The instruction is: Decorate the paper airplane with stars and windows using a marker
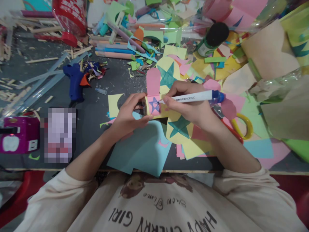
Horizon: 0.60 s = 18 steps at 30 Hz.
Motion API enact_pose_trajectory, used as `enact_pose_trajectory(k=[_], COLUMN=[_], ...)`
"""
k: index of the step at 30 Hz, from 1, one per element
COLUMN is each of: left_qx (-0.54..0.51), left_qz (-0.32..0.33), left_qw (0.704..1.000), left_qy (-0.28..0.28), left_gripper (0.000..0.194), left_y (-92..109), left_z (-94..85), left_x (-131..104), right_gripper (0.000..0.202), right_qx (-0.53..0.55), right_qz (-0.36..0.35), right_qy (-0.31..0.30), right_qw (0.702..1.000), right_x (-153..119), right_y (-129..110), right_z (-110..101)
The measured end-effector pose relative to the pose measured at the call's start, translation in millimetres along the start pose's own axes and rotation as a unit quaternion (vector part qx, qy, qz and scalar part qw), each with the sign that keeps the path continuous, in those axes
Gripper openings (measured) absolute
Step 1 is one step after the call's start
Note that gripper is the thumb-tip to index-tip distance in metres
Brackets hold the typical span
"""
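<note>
- Marker (pixel 200 96), white with a blue end, pinched by the right hand (pixel 190 106), its tip at the blue star (pixel 154 109) on the paper craft (pixel 158 111).
- Left hand (pixel 127 112) gripping that craft's near side between thumb and fingers; the craft sits between both hands.
- Glue gun (pixel 74 80) left of the left hand.
- Scissors (pixel 245 127) beside the right forearm.
- Light-blue paper (pixel 142 146) between the forearms.

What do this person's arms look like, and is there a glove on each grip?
No gloves! The left grip and right grip are bare, with no rings, watch or bracelet that I can see. The left sleeve and right sleeve are loose, plain and creamy white, leaving the forearms uncovered.
</note>
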<state>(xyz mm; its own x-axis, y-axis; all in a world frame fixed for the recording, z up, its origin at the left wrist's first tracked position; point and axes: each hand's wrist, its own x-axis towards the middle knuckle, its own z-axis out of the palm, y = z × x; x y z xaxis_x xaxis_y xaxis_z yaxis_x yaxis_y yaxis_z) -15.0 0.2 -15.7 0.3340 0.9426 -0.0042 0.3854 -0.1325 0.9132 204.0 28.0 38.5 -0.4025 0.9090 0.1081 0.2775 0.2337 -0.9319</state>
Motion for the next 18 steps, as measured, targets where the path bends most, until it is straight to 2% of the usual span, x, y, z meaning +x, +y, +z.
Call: enact_pose_trajectory(k=[8,18], left_qx=[0.016,0.011], left_qz=[0.023,0.013], left_qw=[1.000,1.000], left_qy=[0.003,0.006], left_gripper=[0.065,0.061], left_y=[-2.9,-1.6], left_z=[0.2,0.1], left_x=[-0.9,-1.4], right_gripper=[0.033,0.029], right_qx=[-0.013,-0.002], right_qz=[0.009,-0.005], right_qy=[-0.014,-0.012], right_qw=[1.000,1.000], right_x=[-0.7,-1.5], right_y=[1.1,0.8], right_z=[-1.5,0.5])
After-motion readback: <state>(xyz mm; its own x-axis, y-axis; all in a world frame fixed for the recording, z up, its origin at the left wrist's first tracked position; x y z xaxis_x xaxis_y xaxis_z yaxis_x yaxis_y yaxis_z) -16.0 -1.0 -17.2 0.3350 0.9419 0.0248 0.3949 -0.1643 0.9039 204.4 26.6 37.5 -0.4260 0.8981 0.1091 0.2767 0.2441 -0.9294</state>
